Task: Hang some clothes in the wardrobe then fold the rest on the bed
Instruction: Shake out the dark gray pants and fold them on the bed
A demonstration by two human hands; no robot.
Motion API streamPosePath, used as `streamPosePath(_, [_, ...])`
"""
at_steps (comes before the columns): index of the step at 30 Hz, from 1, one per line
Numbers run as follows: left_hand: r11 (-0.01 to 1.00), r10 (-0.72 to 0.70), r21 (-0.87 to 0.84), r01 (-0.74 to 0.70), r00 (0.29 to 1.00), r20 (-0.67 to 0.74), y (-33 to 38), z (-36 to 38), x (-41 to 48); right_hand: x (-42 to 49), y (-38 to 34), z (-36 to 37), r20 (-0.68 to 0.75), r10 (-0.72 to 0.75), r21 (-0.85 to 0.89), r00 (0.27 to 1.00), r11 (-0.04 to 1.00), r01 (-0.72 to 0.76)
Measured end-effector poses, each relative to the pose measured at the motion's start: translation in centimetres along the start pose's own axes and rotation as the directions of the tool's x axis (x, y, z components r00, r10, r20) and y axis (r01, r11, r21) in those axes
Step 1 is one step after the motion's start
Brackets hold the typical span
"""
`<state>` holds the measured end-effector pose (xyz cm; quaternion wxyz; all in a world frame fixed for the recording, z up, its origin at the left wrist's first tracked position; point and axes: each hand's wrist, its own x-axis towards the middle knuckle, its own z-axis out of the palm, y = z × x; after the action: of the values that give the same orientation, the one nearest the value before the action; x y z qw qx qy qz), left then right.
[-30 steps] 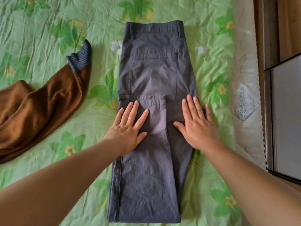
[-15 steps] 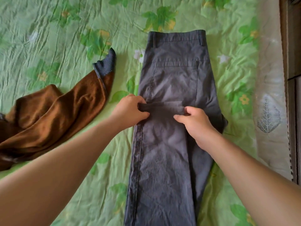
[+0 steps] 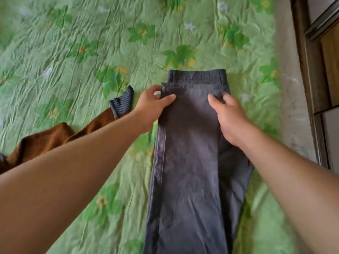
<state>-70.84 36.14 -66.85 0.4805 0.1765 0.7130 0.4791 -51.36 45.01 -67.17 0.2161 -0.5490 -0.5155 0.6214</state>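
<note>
The dark grey woven trousers (image 3: 190, 162) lie lengthwise on the green floral-sheeted bed (image 3: 73, 52), their leg ends doubled over and sitting just short of the waistband. The left hand (image 3: 152, 105) pinches the left corner of that folded edge, thumb on top. The right hand (image 3: 229, 116) pinches the right corner. Left of the trousers lies a brown knitted sweater (image 3: 55, 138) with a grey ribbed cuff. Right of them stands a brown wooden wardrobe frame (image 3: 311, 70).

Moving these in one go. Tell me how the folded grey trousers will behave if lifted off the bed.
Probably floppy: the grey trousers lie creased and flat on the bedspread, so the fold would likely fall open unless supported. Likely light: the left hand and right hand hold the hem with a mere pinch. Matte cloth, so hardly slippery.
</note>
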Motion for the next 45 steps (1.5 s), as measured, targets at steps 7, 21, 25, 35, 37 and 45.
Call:
streamPosePath(7, [0.936,-0.352,0.085,0.343,0.926,0.135,-5.6,-1.9,-4.7,-2.2,4.8,-1.0,0.038,0.25,-0.142,0.967,0.96,-0.243])
streamPosePath(21, [0.89,-0.453,0.133,0.435,0.875,0.17,-16.0,-4.7,-23.2,-22.0,14.7,-5.0,0.091,0.548,-0.161,0.832,0.832,-0.531])
streamPosePath(25, [0.904,-0.407,0.24,0.355,0.884,0.228,-16.7,-4.4,-24.3,-24.0,16.3,-5.1,0.071,0.522,-0.254,0.85,0.833,-0.491])
streamPosePath(35, [0.857,-0.443,0.365,0.364,0.882,0.162,-20.7,-5.5,-28.3,-29.0,20.0,-5.3,0.034,0.333,-0.573,0.942,0.779,-0.254])
streamPosePath(37, [0.819,-0.533,0.364,0.444,0.824,0.193,-22.0,-6.1,-30.7,-31.4,21.4,-5.4,0.075,0.448,-0.558,0.891,0.759,-0.335])
streamPosePath(45, [0.905,-0.407,0.181,0.385,0.908,0.101,-21.1,-5.6,-32.3,-31.3,19.1,-4.4,0.144,0.594,-0.055,0.791,0.803,-0.593])
